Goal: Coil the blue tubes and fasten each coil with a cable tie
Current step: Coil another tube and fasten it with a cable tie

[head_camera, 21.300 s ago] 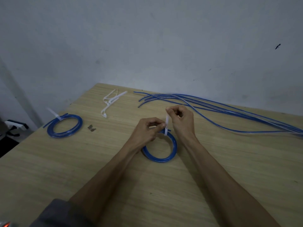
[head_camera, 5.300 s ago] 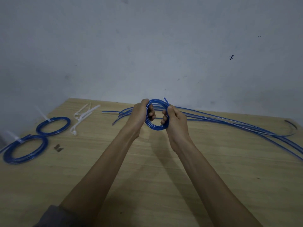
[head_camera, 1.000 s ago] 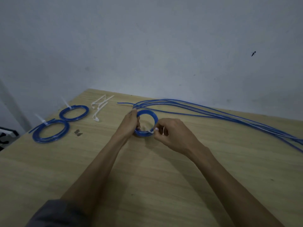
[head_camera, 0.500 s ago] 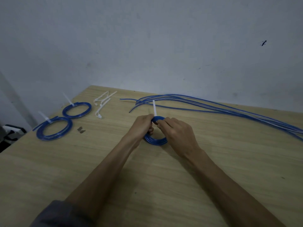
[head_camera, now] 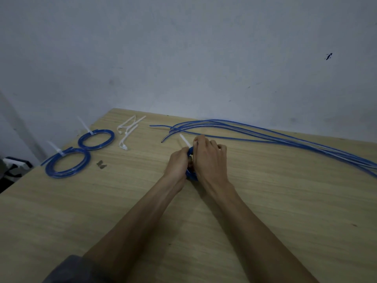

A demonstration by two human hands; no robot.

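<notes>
A small blue tube coil stands between my hands at the table's middle, mostly hidden by them. My left hand grips its left side. My right hand curls over its top and right side. A white cable tie sticks up and to the left from the top of the coil, by my fingertips. Several loose blue tubes lie along the far edge toward the right.
Two tied blue coils lie at the far left, each with a white tie tail. Spare white cable ties lie beyond them. A small dark clip sits near the coils. The wall stands close behind the wooden table.
Both hands have closed in tighter on the coil, hiding more of it. The tie's tail has tilted from upright to leaning left.
</notes>
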